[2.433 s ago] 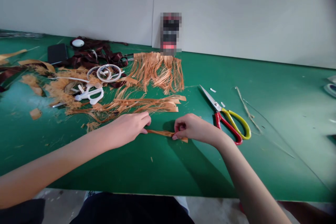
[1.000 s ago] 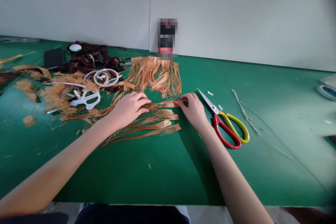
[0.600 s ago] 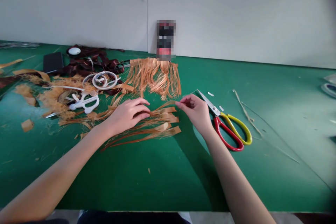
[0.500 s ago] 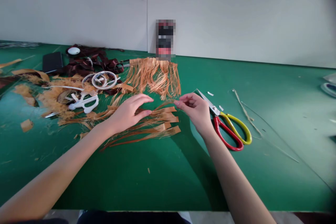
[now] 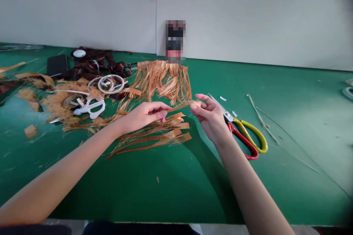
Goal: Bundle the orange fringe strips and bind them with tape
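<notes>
Holding orange strand (image 5: pixel 179 106) between both hands, just above strand pile (image 5: pixel 162 135) on green table (image 5: pixel 176 191). Grip: left hand (image 5: pixel 146 115) pinches one end, apparently; right hand (image 5: pixel 211 116) fingers closed on other end. Scissors (image 5: pixel 248 136) lie just beside right wrist.

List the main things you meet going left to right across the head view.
Phone → white scissors → left hand → strand → right hand → red-and-yellow scissors.

The left hand (image 5: pixel 149 115) is held palm down just above the surface (image 5: pixel 193 191), fingertips pinched; right hand (image 5: pixel 211 117) close beside, thumb and forefinger pinched.
</notes>
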